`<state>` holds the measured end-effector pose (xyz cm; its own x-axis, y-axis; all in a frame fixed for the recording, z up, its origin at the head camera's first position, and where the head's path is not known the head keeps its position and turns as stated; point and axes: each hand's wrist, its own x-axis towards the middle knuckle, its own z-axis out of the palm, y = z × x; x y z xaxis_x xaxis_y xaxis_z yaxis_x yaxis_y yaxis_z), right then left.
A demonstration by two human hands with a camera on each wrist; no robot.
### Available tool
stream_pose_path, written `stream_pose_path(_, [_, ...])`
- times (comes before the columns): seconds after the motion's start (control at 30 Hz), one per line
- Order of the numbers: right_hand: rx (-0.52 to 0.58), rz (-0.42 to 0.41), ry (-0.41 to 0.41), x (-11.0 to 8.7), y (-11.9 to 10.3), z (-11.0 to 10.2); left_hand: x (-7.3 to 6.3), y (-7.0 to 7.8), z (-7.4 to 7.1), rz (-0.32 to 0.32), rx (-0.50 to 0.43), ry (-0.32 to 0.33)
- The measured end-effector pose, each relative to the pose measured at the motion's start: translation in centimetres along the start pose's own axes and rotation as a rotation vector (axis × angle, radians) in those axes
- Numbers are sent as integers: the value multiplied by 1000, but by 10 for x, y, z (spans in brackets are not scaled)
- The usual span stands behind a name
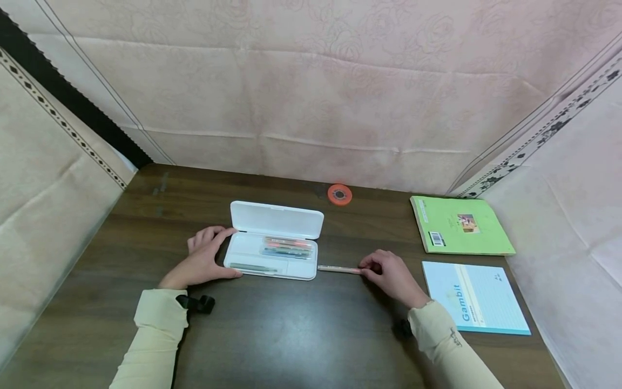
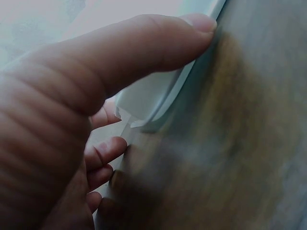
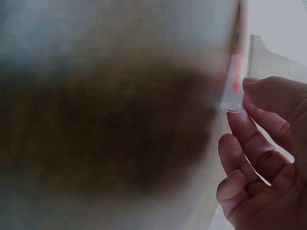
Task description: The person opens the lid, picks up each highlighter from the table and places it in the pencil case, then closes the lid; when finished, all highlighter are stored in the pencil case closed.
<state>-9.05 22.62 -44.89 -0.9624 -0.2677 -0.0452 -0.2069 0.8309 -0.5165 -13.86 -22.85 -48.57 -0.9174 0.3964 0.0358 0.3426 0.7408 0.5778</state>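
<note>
A white pencil case (image 1: 248, 247) lies on the table with its lid (image 1: 277, 219) raised at the back. Several pens (image 1: 288, 248) are in its right part, and a slim greenish one (image 1: 254, 268) lies along the front. My left hand (image 1: 201, 262) holds the case's left end, thumb at the front edge and index finger at the back corner. To the right of the case, my right hand (image 1: 391, 274) pinches the end of a pale pen (image 1: 338, 269). The pen's clear tip (image 3: 233, 84), with red inside, shows between thumb and fingers in the right wrist view.
An orange-red tape roll (image 1: 339, 194) lies near the back edge. At the right are a green book (image 1: 464, 226) and, in front of it, a light-blue notebook (image 1: 476, 297). Patterned cloth (image 1: 291, 108) hangs behind the table and at both sides.
</note>
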Motion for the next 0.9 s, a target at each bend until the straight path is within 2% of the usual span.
stream_pose_path(0.43, [-39, -34, 6, -2, 3, 5, 0, -1, 0, -3, 8, 1])
stream_pose_path(0.9, [2, -22, 19, -1, -9, -9, 0, 0, 0, -9, 11, 0])
